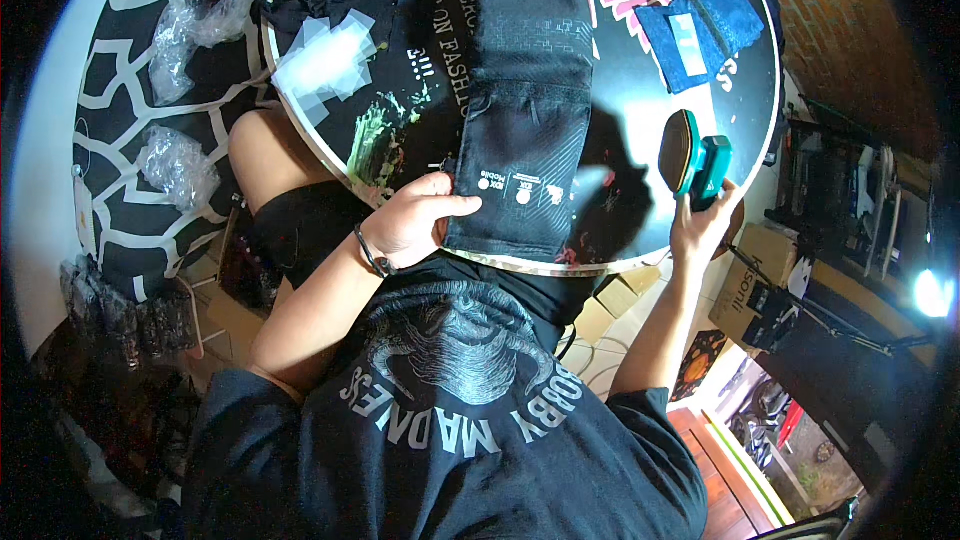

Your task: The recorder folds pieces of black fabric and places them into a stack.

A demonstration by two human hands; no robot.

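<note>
A long black cloth (pixel 528 130) with small white prints near its front end lies lengthwise in front of me on the round black table (pixel 610 230). My left hand (pixel 405 225) pinches the cloth's front left edge, thumb on top and fingers partly hidden beneath. In my right hand (pixel 697 232) is a teal hand iron (pixel 711 173) with an oval, brownish soleplate turned toward the left. The iron is held up over the table's right side, apart from the cloth.
A blue folded cloth (pixel 728 25) with a white label lies at the table's far right. Thin whitish sheets (pixel 325 65) are piled at the far left. Crumpled clear plastic (pixel 178 168) lies left of the table. A cardboard box (pixel 757 280) stands at the right.
</note>
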